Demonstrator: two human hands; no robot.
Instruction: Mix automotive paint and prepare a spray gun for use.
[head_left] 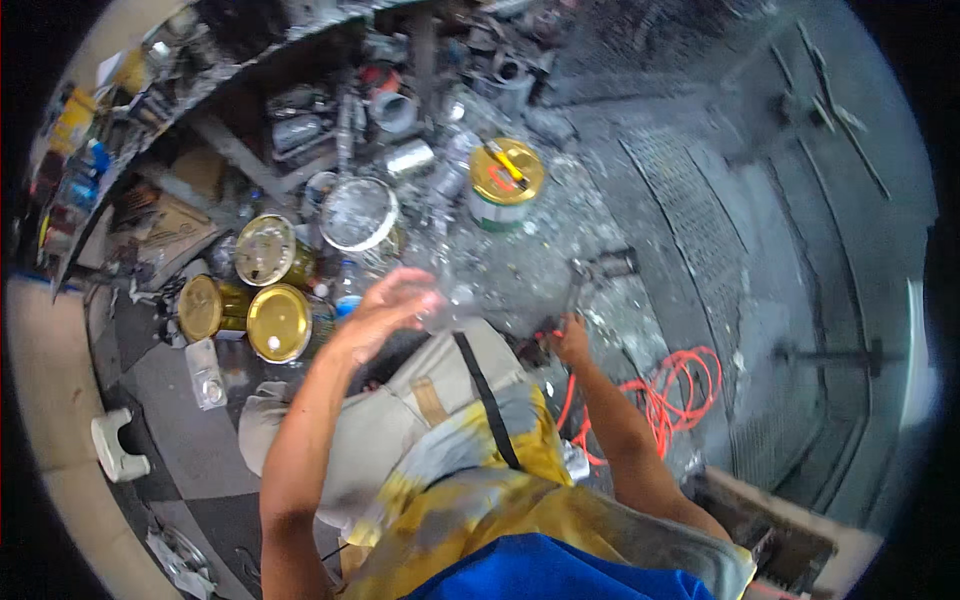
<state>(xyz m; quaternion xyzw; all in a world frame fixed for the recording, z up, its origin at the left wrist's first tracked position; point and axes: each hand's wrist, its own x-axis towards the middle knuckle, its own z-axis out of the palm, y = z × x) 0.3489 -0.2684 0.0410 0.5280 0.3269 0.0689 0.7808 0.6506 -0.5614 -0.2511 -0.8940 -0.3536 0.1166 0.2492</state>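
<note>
My left hand (398, 303) is raised over my thigh, its fingers curled around a clear, see-through plastic cup (442, 305), blurred by motion. Lower to the right, my right hand (570, 340) is closed around the grip of a metal hand tool (578, 285) that looks like a spray gun. A dark cylindrical part (615, 263) sits at its far end, and a red hose (655, 400) runs down from near this hand into loose coils. Beyond both hands stands a tin with a gold lid (505, 170), a yellow-handled brush (507, 163) lying on top.
Several gold-lidded tins (279, 323) and a white-smeared bucket (359, 214) crowd the left, with a blue-labelled bottle (347, 285) beside them. A cluttered shelf (200, 92) curves along the upper left. Ridged dark panels (690, 220) lie right. A white stool (118, 445) stands far left.
</note>
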